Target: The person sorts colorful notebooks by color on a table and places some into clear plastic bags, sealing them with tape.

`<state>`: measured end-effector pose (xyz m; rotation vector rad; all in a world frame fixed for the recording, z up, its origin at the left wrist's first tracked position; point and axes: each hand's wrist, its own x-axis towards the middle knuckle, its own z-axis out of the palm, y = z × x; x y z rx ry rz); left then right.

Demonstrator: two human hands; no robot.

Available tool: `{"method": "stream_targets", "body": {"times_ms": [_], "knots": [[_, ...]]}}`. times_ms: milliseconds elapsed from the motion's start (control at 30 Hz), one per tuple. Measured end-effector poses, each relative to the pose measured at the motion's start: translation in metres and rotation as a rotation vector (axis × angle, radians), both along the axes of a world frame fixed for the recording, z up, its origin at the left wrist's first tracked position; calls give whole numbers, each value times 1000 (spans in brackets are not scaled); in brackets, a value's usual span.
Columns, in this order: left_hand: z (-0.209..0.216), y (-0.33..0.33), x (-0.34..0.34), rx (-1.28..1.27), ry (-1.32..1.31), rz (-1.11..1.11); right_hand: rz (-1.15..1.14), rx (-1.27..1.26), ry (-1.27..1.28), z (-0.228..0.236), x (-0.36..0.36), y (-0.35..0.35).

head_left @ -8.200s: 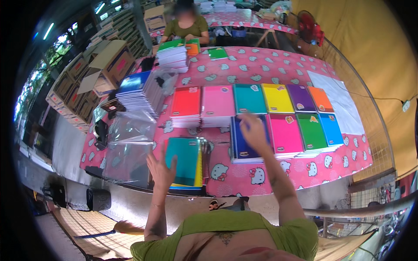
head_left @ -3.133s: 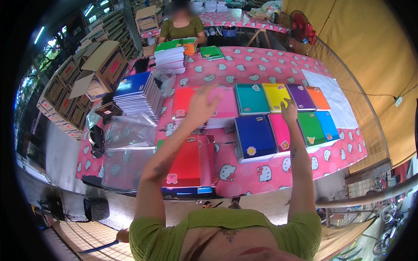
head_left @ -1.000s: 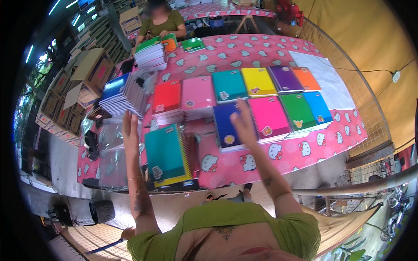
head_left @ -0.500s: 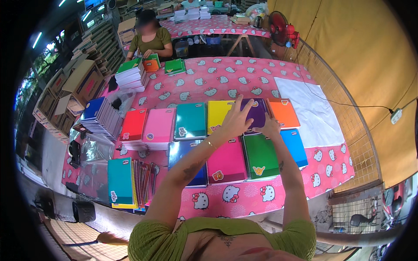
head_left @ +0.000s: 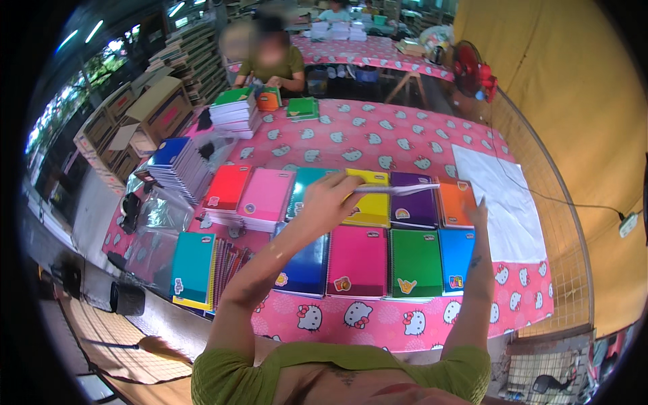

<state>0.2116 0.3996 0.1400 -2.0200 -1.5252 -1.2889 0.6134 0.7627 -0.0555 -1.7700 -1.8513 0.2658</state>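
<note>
My left hand point(head_left: 329, 201) is closed on the left end of a thin notebook point(head_left: 405, 190), seen edge-on above the yellow notebook point(head_left: 370, 208) and the purple notebook point(head_left: 413, 214). Its cover colour cannot be made out. My right hand point(head_left: 478, 212), blurred, is open beside the orange notebook point(head_left: 453, 208) and holds nothing. The back row also has red point(head_left: 226, 189), pink point(head_left: 266, 196) and teal point(head_left: 304, 185) notebooks, the teal one partly behind my left hand. Nearer me lie dark blue point(head_left: 307, 263), magenta point(head_left: 358, 260), green point(head_left: 415, 260) and light blue point(head_left: 457, 253) spiral notebooks.
More notebooks stand in a stack point(head_left: 177, 169) and a teal-topped pile point(head_left: 192, 266) at the left, with clear plastic point(head_left: 158, 216) between. A white sheet point(head_left: 506, 202) covers the right side. Across the table point(head_left: 364, 145), another person point(head_left: 275, 67) sits near notebook stacks.
My left hand has moved left and now holds a notebook edge-on. My right hand has moved right, from the purple notebook to beside the orange one. The view has shifted slightly.
</note>
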Motion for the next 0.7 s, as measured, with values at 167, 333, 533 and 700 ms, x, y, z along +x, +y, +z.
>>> {"method": "stream_targets", "body": {"times_ms": [167, 333, 533, 700], "knots": [[22, -191, -64, -151, -486, 292, -107, 56, -306, 24, -77, -51], [22, -335, -135, 219, -287, 583, 135, 334, 292, 110, -129, -134], [46, -432, -189, 587, -645, 445, 778, -26, 1309, 176, -274, -409], [-77, -477, -279, 254, -841, 534, 1131, -309, 1147, 89, -428, -572]]}}
